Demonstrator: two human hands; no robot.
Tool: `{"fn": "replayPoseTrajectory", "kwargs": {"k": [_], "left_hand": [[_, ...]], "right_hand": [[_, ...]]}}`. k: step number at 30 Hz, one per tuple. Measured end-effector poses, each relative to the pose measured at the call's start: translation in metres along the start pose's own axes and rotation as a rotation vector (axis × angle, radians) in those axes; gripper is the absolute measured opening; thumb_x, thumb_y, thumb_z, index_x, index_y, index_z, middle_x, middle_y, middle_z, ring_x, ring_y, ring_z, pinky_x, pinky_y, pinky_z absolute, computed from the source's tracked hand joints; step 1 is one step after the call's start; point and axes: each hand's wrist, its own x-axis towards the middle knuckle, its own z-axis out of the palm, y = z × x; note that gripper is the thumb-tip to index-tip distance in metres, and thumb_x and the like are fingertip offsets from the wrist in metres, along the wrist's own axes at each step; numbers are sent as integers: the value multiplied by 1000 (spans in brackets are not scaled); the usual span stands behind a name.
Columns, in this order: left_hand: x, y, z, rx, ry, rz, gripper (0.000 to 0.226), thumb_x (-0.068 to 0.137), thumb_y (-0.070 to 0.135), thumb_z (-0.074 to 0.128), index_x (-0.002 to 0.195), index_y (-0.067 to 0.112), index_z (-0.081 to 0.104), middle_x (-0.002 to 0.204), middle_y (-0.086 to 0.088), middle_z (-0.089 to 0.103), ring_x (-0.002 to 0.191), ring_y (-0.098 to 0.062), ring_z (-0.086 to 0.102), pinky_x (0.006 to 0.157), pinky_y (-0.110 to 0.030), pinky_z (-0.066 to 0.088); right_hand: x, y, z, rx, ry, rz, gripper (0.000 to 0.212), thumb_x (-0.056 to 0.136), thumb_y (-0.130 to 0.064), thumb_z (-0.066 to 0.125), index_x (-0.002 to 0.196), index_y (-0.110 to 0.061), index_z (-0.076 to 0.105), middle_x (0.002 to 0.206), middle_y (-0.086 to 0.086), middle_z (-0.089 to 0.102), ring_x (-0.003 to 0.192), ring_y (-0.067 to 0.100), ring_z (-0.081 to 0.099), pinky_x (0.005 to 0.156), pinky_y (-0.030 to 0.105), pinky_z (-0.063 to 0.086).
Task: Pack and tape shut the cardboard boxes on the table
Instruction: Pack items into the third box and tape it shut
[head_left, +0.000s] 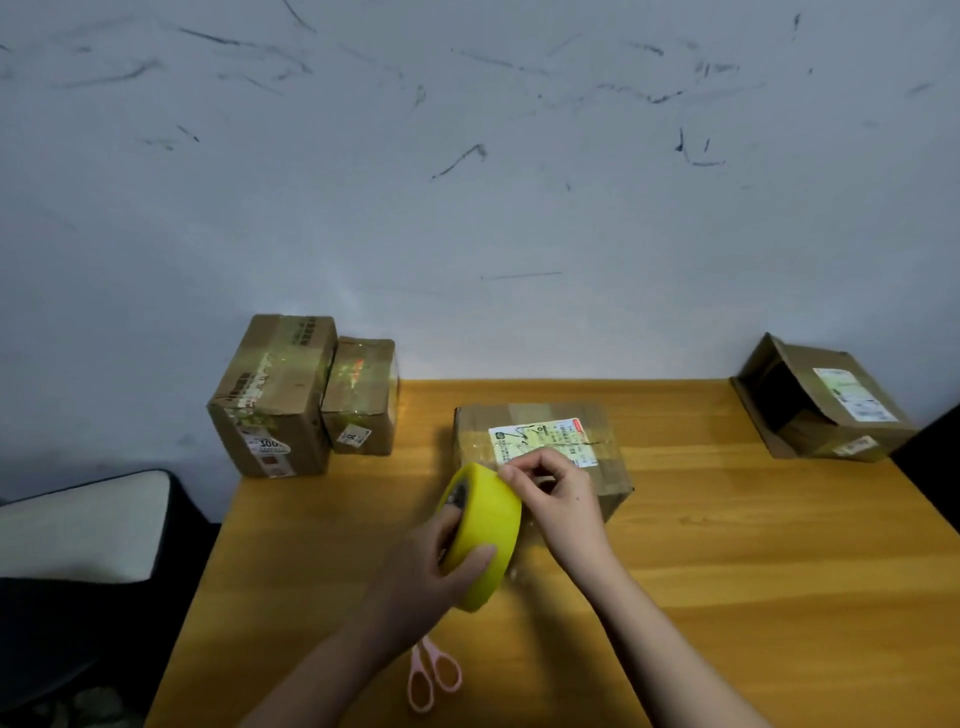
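A wide roll of yellow packing tape is held upright on edge just above the wooden table, directly in front of a closed brown cardboard box with a white shipping label. The left hand grips the roll, thumb across its outer face and fingers reaching into the core, while the right hand pinches at the top of the roll's rim, apparently picking for the loose tape end; whether any tape is lifted free cannot be told. The roll looks stiff and fairly light, best steadied through its core as now, while the tape itself will likely be thin, sticky and prone to folding on itself, so the free end wants a firm pinch. The box should be rigid but light enough to slide when tape is pulled, so holding it down seems wise. Pink-handled scissors lie on the table near the person. Two taped brown boxes stand at the far left corner, and an open cardboard box lies tipped at the far right.
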Motion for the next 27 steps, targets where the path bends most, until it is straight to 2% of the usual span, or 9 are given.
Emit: {"fn": "replayPoseTrajectory", "kwargs": {"k": [2,4,6,10,11,15,18,23,27], "left_hand": [[-10,16,6,-92,-23,-47,66,64,76,65,117,40,50,100,-8,69,90,-27,68,76,-54,52],[-17,29,13,-208,-55,-92,79,60,70,71,126,37,40,100,-11,68,84,-26,71,69,-43,55],[-17,46,20,-222,-1,-127,75,60,62,68,124,34,40,98,-8,65,75,-25,71,63,-39,55],[7,74,31,420,80,-15,76,67,81,39,126,32,37,104,3,60,83,-15,63,73,-43,53],[15,83,36,462,85,-10,78,67,80,34,126,30,38,101,3,60,83,-16,61,74,-42,52],[42,120,49,53,146,-61,34,81,55,55,93,24,48,77,-8,62,66,-23,63,63,-43,53],[52,135,52,-387,99,-205,18,98,26,50,99,8,47,63,-15,62,49,-24,60,48,-27,49],[74,140,57,-371,154,-230,23,98,29,50,105,7,49,68,-18,66,53,-26,64,52,-27,51],[92,152,46,-444,32,-297,36,96,35,52,111,3,53,70,-15,70,60,-26,68,60,-30,55]], "right_hand": [[7,-10,-8,-10,-75,-10,15,85,-12,72,73,-18,64,73,-4,63,68,1,55,66,16,43],[15,-18,-12,-104,-170,-47,18,85,-15,72,72,-23,62,68,-9,58,64,-3,51,61,12,40],[23,-21,-18,-159,-212,-67,19,85,-16,72,72,-25,61,63,-12,54,61,-2,49,59,13,38],[44,-25,-43,-174,-108,-122,28,84,-12,72,67,-30,58,58,-16,58,56,-2,51,58,16,40],[48,-29,-50,-200,-70,-181,29,84,-12,72,67,-30,57,63,-16,61,59,-1,54,60,19,44],[64,-52,-74,-273,62,-328,20,85,-16,70,73,-26,58,78,-3,65,73,12,63,68,30,49],[76,-82,-100,-90,124,-290,17,87,-17,70,73,-22,61,78,-3,67,73,5,63,68,20,45],[75,-116,-113,-287,59,-505,13,87,-18,70,76,-21,63,82,-10,65,79,3,61,66,13,43],[72,-133,-119,-379,121,-665,9,87,-22,67,78,-19,65,82,-12,63,80,3,60,64,23,45]]}}
